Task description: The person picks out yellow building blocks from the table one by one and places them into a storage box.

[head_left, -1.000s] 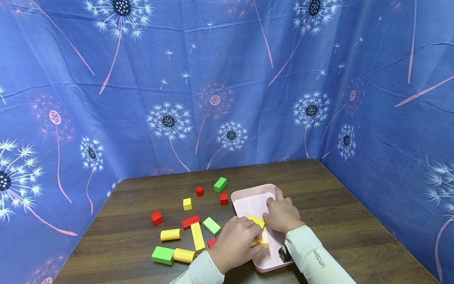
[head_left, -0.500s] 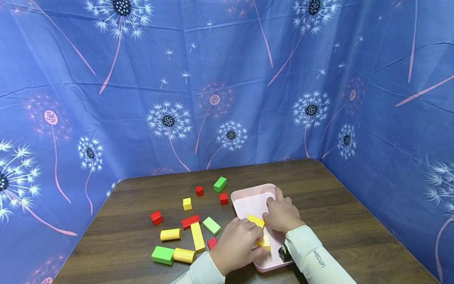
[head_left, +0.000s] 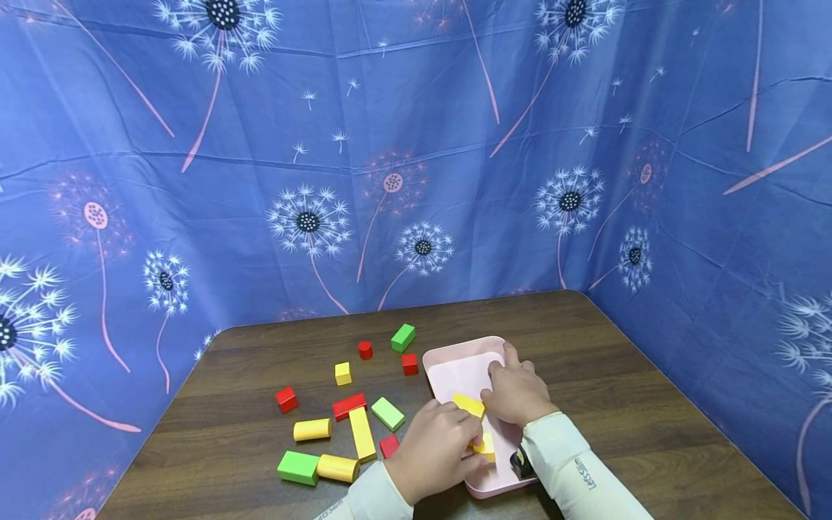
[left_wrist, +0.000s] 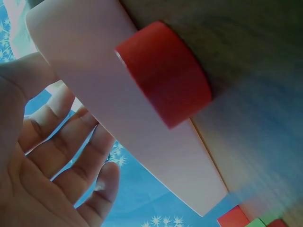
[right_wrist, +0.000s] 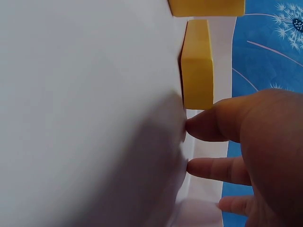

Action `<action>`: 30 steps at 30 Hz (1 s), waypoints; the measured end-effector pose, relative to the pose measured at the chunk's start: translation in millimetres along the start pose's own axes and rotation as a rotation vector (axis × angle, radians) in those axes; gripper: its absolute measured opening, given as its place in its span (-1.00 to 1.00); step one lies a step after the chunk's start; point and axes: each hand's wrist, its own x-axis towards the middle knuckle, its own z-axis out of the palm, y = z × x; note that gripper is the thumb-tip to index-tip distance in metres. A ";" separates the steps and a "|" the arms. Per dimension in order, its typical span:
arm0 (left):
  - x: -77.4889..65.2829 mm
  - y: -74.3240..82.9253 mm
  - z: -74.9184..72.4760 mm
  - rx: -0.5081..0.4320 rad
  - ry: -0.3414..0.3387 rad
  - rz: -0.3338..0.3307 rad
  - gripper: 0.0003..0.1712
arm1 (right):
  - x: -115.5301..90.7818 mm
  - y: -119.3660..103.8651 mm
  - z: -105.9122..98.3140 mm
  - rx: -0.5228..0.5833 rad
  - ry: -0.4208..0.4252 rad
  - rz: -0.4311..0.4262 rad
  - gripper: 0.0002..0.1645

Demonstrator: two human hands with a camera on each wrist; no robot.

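Observation:
A shallow pink tray [head_left: 455,352] lies on the table with two yellow blocks [head_left: 469,405] [head_left: 484,446] showing inside. Across its left wall reaches my left hand [head_left: 437,449], its thumb and index finger around the nearer yellow block, which they partly cover. In the left wrist view, the tray wall [left_wrist: 94,71] hides those fingertips. My right hand [head_left: 518,392] is inside the tray at the right, fingers extended and fingertips on the tray floor. Its thumb [right_wrist: 208,126] is close beside the end of the farther yellow block [right_wrist: 198,66].
A curved red block [left_wrist: 165,75] sits outside the tray by my left wrist. Left of the tray lie scattered blocks, including a light green block [head_left: 388,414], a long yellow block [head_left: 362,434] and a yellow cylinder [head_left: 338,468]. A blue curtain [head_left: 416,144] hangs behind the table.
The nearer yellow block has shifted slightly toward the near right within the left hand's fingers. A red block left of that hand shows more fully. The right hand stays in place.

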 end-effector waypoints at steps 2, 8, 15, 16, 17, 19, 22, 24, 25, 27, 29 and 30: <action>-0.1 -0.4 0.6 0.001 -0.013 -0.002 -0.62 | -0.2 -0.1 -0.2 -0.002 -0.001 -0.002 -0.39; -0.5 -1.0 2.6 0.024 -0.022 0.006 -0.63 | 0.4 0.1 0.1 0.000 0.001 -0.006 -0.41; -0.6 -0.8 3.7 0.050 -0.007 0.012 -0.65 | 0.0 0.0 -0.7 0.005 0.003 -0.003 -0.41; -0.6 -0.8 3.7 0.052 -0.007 0.013 -0.65 | -0.3 -0.2 -0.8 0.006 0.003 -0.003 -0.42; -0.6 -0.7 3.7 0.052 -0.008 0.012 -0.65 | -0.5 -0.3 -0.8 0.007 0.002 -0.002 -0.42; -0.7 -0.5 3.6 0.053 -0.009 0.013 -0.66 | -1.3 -0.9 -1.2 0.007 0.000 0.001 -0.42; -0.9 -0.3 3.6 0.057 -0.004 0.014 -0.66 | -2.0 -1.1 -1.2 0.008 0.000 0.002 -0.40; -1.1 -0.2 3.6 0.060 -0.003 0.014 -0.66 | -2.3 -1.1 -1.2 0.007 0.000 0.002 -0.39; -1.2 -0.2 3.5 0.061 -0.004 0.014 -0.66 | -2.3 -1.1 -1.1 0.007 0.000 0.001 -0.39; -1.2 -0.2 3.2 0.059 -0.010 0.011 -0.67 | -2.2 -1.2 -0.8 0.005 -0.001 0.001 -0.39; -1.1 -0.4 3.0 0.062 -0.019 0.008 -0.68 | -2.1 -1.4 -0.5 0.005 -0.002 0.002 -0.39; -0.8 -0.5 2.8 0.057 -0.025 0.008 -0.67 | -1.9 -1.6 -0.3 0.005 -0.001 0.004 -0.39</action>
